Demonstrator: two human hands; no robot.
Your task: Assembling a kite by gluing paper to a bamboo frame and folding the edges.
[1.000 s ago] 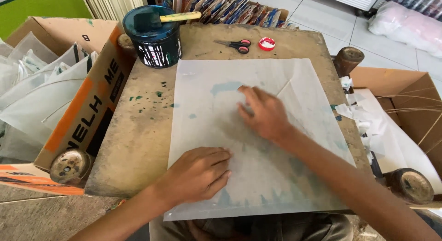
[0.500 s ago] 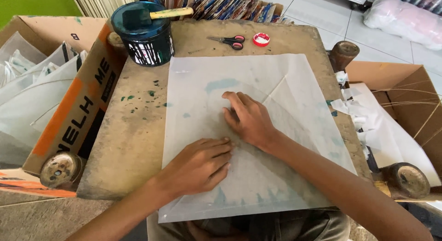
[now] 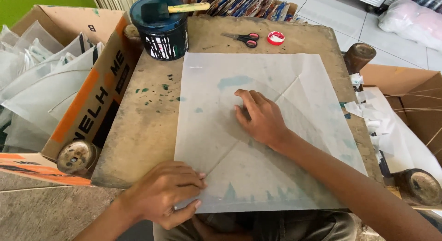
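A large sheet of thin white paper (image 3: 294,84) with faint blue-green stains lies on a worn wooden board (image 3: 147,130). My right hand (image 3: 260,116) presses flat on the middle of the sheet, fingers pointing to the far left. At the sheet's near left corner my left hand (image 3: 168,192) pinches the paper edge between thumb and fingers. Creases run diagonally across the sheet.
A dark paint can (image 3: 159,29) with a foam brush on top stands at the far left of the board. Scissors (image 3: 241,38) and a red lid (image 3: 276,37) lie at the far edge. Cardboard boxes (image 3: 92,93) with white sheets flank the board; another box (image 3: 405,84) sits at the right.
My left hand slid back from the sheet's middle to its near left corner and took hold of the edge. My right hand shifted slightly left, still flat on the paper.
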